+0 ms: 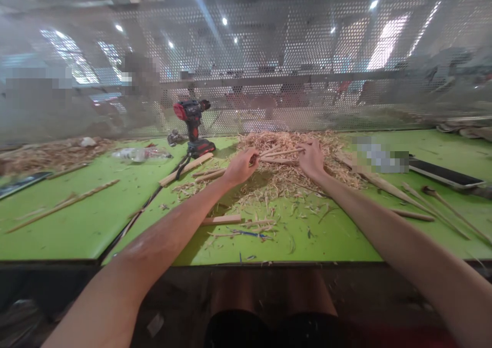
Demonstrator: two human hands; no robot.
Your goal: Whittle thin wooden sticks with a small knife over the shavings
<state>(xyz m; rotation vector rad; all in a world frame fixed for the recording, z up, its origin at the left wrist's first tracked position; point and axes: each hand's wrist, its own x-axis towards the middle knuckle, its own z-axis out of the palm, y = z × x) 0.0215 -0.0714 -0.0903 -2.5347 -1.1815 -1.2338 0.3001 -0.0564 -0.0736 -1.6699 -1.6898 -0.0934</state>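
Over a heap of wood shavings (284, 139), both my arms reach forward. My left hand (241, 166) is closed, its fingers curled at the near end of a thin wooden stick (281, 153). The other end of that stick meets the fingertips of my right hand (312, 157), which are closed on it. A second pale stick (280, 161) lies just below, between the hands; whether either hand touches it I cannot tell. More wooden strips (210, 176) lie beside my left wrist, partly behind it.
A cordless drill (194, 127) stands upright behind my left hand, near a clear plastic bottle (140, 155). A perforated metal screen (269, 56) rises behind the green table (330, 240). Carved sticks (388, 188) and a dark flat device (446, 172) lie right.
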